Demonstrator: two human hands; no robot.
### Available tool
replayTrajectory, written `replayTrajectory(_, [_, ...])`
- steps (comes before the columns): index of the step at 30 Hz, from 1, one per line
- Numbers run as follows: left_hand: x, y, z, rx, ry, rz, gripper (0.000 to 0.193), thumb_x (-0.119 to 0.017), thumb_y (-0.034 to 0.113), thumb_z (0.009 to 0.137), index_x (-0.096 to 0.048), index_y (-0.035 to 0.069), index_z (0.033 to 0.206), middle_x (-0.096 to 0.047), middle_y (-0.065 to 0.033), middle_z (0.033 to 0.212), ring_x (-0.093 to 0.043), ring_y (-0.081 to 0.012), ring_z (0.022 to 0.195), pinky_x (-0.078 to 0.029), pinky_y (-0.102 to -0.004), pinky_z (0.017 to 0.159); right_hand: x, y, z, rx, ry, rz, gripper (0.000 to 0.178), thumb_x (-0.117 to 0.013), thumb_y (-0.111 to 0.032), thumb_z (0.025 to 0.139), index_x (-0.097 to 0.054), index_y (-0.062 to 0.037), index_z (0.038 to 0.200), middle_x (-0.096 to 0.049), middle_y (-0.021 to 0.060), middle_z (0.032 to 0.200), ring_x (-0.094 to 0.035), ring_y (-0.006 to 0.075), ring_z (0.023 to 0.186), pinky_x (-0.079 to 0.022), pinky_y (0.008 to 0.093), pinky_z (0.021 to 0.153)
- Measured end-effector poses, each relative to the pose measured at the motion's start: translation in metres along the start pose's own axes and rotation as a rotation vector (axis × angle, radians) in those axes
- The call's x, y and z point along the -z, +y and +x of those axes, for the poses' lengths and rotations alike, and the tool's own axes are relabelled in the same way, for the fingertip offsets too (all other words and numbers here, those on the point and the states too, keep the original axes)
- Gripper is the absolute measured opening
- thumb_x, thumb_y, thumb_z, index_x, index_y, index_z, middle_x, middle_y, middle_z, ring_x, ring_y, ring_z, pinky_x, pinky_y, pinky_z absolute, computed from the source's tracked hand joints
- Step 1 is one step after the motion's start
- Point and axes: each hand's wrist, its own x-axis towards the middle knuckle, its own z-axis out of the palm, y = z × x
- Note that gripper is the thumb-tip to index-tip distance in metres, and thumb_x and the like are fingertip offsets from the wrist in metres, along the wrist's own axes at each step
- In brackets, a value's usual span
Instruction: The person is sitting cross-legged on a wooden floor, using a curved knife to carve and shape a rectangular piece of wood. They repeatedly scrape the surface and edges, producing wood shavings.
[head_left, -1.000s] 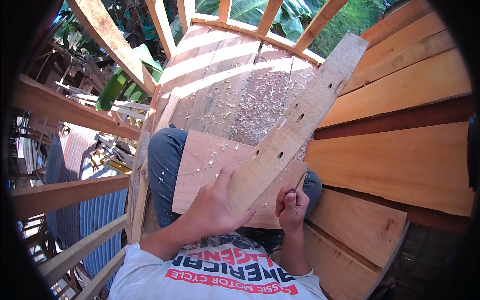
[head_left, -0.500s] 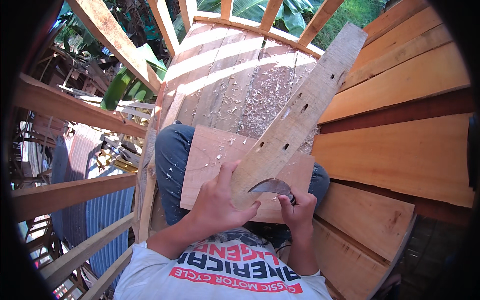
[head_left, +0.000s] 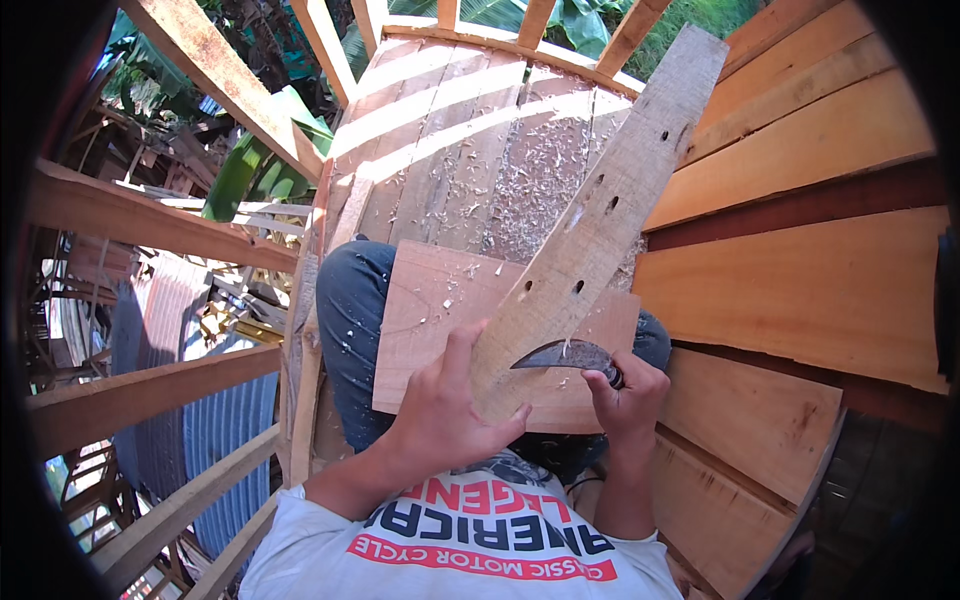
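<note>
A long pale wooden plank (head_left: 610, 215) with several small dark holes slants up and to the right from my lap. My left hand (head_left: 452, 410) grips its near end, thumb on one side and fingers round the other. In my right hand (head_left: 627, 398) is a curved knife (head_left: 565, 354), its dark handle mostly hidden by my fingers. The blade points left and lies against the plank's right edge near the lower end. Beneath the plank, a flat square board (head_left: 420, 300) rests across my legs, with a few wood chips on it.
Wood shavings (head_left: 540, 150) cover part of the plank floor (head_left: 450, 110) ahead. A slatted railing (head_left: 160, 225) runs along the left, with corrugated metal sheets (head_left: 225, 440) below it. On the right stands a wall of orange-brown boards (head_left: 790, 290).
My right hand and the knife have shifted right and slightly up along the plank's edge. The near end of the plank and my left hand sit slightly farther right in view.
</note>
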Motion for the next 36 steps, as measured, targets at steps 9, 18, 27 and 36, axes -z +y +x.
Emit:
replayTrajectory(9, [0.002, -0.003, -0.005, 0.029, -0.021, -0.043, 0.078, -0.078, 0.019, 0.069, -0.032, -0.003, 0.128, -0.062, -0.0285, 0.096, -0.067, -0.0411, 0.088, -0.055, -0.0422, 0.074, -0.002, -0.002, 0.006, 0.007, 0.014, -0.035, 0.059, -0.071, -0.058, 0.072, -0.05, -0.0053, 0.056, -0.046, 0.0106, 0.048, -0.051, 0.0288, 0.044, -0.037, 0.0349, 0.042])
replayTrajectory(18, [0.003, -0.002, -0.009, 0.071, -0.055, 0.001, 0.079, -0.08, 0.017, 0.068, -0.031, -0.002, 0.127, -0.061, -0.0275, 0.099, -0.067, -0.0386, 0.089, -0.054, -0.0401, 0.076, -0.006, 0.008, 0.015, -0.034, 0.075, -0.055, 0.06, -0.07, -0.06, 0.073, -0.052, -0.0052, 0.056, -0.046, 0.0101, 0.047, -0.051, 0.0284, 0.043, -0.038, 0.0344, 0.042])
replayTrajectory(27, [0.006, -0.001, -0.013, 0.113, -0.065, -0.004, 0.079, -0.08, 0.017, 0.068, -0.031, -0.003, 0.126, -0.061, -0.0275, 0.099, -0.067, -0.0381, 0.089, -0.054, -0.0396, 0.078, -0.005, 0.012, 0.026, -0.058, 0.109, -0.105, 0.061, -0.07, -0.061, 0.072, -0.053, -0.0051, 0.056, -0.047, 0.0105, 0.047, -0.051, 0.0286, 0.043, -0.038, 0.0345, 0.042])
replayTrajectory(36, [0.01, 0.007, -0.017, 0.269, -0.081, -0.093, 0.077, -0.079, 0.013, 0.067, -0.033, -0.002, 0.127, -0.056, -0.0205, 0.111, -0.06, -0.0281, 0.105, -0.047, -0.0365, 0.089, -0.007, 0.008, 0.034, -0.05, 0.129, -0.058, 0.062, -0.071, -0.063, 0.07, -0.053, -0.0051, 0.055, -0.047, 0.0099, 0.046, -0.049, 0.0276, 0.041, -0.038, 0.0346, 0.042])
